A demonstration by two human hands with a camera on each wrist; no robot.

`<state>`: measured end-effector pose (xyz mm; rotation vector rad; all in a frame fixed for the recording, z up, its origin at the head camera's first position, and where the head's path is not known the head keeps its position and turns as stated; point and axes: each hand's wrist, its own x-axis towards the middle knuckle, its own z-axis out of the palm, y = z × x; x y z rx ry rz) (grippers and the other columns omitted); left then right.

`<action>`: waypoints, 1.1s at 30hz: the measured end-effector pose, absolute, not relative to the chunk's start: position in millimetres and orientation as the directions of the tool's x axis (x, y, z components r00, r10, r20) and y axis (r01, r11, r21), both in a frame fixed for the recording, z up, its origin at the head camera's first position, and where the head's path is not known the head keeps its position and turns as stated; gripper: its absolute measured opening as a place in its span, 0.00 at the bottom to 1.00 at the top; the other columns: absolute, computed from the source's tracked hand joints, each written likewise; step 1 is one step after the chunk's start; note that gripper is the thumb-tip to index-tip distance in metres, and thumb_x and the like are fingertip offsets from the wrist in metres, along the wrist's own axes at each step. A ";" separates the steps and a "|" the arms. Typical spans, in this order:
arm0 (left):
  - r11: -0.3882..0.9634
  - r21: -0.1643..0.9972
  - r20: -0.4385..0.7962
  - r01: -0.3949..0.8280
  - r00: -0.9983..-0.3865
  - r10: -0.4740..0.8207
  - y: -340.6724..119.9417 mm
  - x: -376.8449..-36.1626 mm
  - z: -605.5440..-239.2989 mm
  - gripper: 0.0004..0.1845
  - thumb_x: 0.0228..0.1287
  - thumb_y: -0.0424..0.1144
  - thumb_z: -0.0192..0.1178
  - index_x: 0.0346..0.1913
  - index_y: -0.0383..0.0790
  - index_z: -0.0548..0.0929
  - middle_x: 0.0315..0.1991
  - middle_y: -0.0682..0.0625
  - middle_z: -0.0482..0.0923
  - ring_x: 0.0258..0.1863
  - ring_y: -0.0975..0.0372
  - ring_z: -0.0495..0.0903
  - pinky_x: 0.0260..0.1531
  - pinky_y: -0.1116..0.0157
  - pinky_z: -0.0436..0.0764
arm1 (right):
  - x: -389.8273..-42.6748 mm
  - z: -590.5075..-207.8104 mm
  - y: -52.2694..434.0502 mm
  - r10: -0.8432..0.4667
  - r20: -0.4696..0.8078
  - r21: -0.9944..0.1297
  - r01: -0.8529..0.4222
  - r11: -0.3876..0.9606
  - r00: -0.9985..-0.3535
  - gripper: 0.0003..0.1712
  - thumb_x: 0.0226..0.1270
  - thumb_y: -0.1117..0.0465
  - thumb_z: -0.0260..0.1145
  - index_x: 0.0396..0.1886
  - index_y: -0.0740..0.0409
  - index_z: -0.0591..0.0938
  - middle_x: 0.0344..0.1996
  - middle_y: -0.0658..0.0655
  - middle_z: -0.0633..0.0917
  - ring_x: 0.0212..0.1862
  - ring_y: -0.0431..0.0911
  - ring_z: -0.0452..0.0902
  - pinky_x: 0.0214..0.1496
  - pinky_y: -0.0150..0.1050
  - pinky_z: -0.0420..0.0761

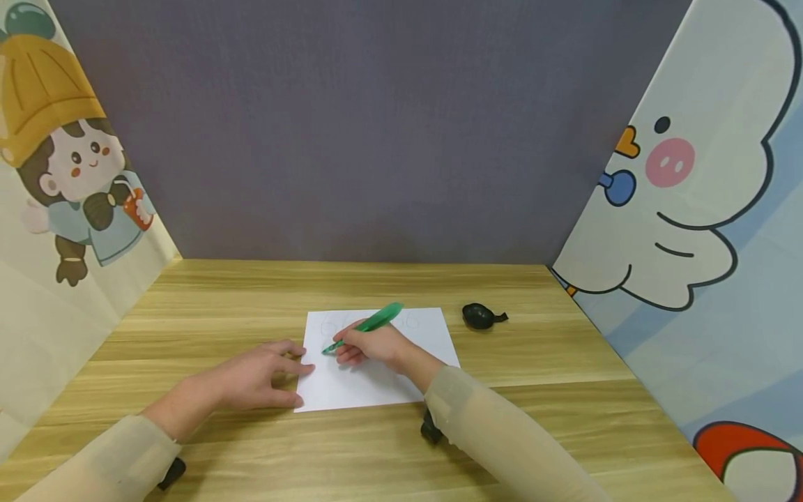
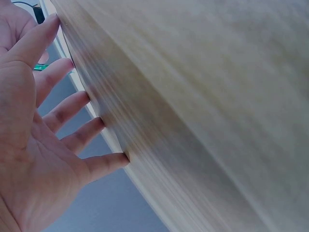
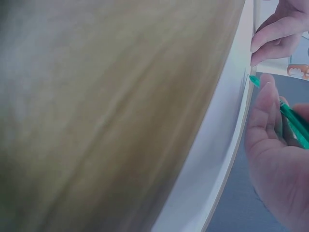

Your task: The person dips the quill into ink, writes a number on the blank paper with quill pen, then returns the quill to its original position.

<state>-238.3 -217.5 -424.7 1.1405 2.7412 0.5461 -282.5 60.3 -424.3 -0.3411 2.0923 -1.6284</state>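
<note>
My right hand (image 1: 370,343) pinches a green pen (image 1: 380,318), its tip down at the white sheet of paper (image 1: 389,387). Faint round marks run along the top of the sheet, partly covered by the hand and pen. In the right wrist view the green pen (image 3: 295,123) slants between thumb and fingers, tip at the paper. At the sheet's left edge, my left hand (image 1: 260,376) rests with fingers spread, fingertips touching the paper and table. The left wrist view shows that hand (image 2: 53,125) with its fingers extended against the surface.
A small black balloon-like object (image 1: 479,316) lies on the wooden table (image 1: 251,293), right of the paper. A grey panel (image 1: 376,139) stands along the back, with cartoon-printed walls on both sides. Dark wrist devices (image 1: 430,428) show under the sleeves.
</note>
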 end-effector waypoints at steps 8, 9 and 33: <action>0.648 0.378 0.030 0.661 -0.708 0.705 -217.4 -238.2 -424.2 0.34 0.67 0.61 0.75 0.68 0.45 0.88 0.71 0.37 0.79 0.68 0.38 0.80 0.67 0.35 0.81 | -283.6 -425.2 63.0 -0.482 -0.212 -0.958 0.083 0.273 -0.850 0.18 0.84 0.60 0.60 0.57 0.69 0.89 0.45 0.67 0.94 0.41 0.45 0.94 0.48 0.40 0.94; 0.648 0.378 0.030 0.661 -0.709 0.705 -217.4 -238.3 -424.2 0.34 0.67 0.61 0.75 0.68 0.45 0.88 0.71 0.37 0.79 0.68 0.38 0.80 0.67 0.35 0.81 | -283.9 -425.4 63.4 -0.484 -0.212 -0.958 0.081 0.276 -0.849 0.18 0.84 0.60 0.61 0.57 0.69 0.89 0.45 0.66 0.94 0.41 0.45 0.94 0.48 0.40 0.94; 0.645 0.380 0.034 0.663 -0.707 0.707 -217.5 -238.6 -424.3 0.34 0.67 0.61 0.75 0.69 0.45 0.88 0.71 0.37 0.79 0.68 0.39 0.80 0.67 0.35 0.81 | -280.0 -424.0 69.8 -0.532 -0.229 -0.954 0.078 0.291 -0.815 0.19 0.84 0.59 0.60 0.57 0.70 0.88 0.46 0.68 0.94 0.42 0.46 0.94 0.50 0.43 0.94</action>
